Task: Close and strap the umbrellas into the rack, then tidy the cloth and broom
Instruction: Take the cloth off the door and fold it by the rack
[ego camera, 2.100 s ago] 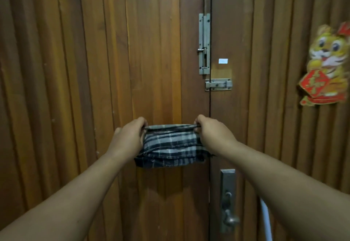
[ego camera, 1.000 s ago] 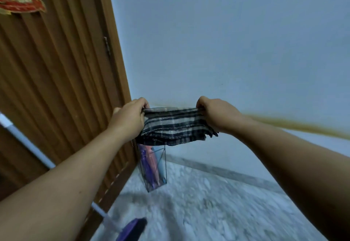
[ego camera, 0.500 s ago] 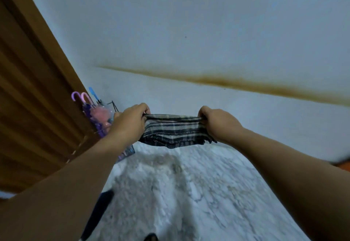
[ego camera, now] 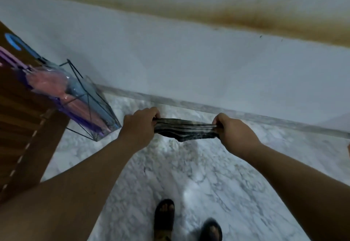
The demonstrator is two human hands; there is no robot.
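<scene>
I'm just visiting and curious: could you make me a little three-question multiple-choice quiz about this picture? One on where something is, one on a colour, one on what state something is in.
1. Where is the umbrella rack?
A. on the floor beside the wooden door, to the person's left
B. hanging on the wall to the right
C. between the person's feet

2. What colour is the stain running along the wall?
A. green
B. brownish-yellow
C. red

3. How is the cloth being held?
A. lying flat on the floor
B. draped over one arm
C. folded and stretched between both hands

Answers:
1. A, the wire rack stands at the foot of the door at the picture's left edge.
2. B, the streak is rusty brown-yellow on the pale wall.
3. C, the left hand and the right hand each grip one end, above the floor.
</scene>
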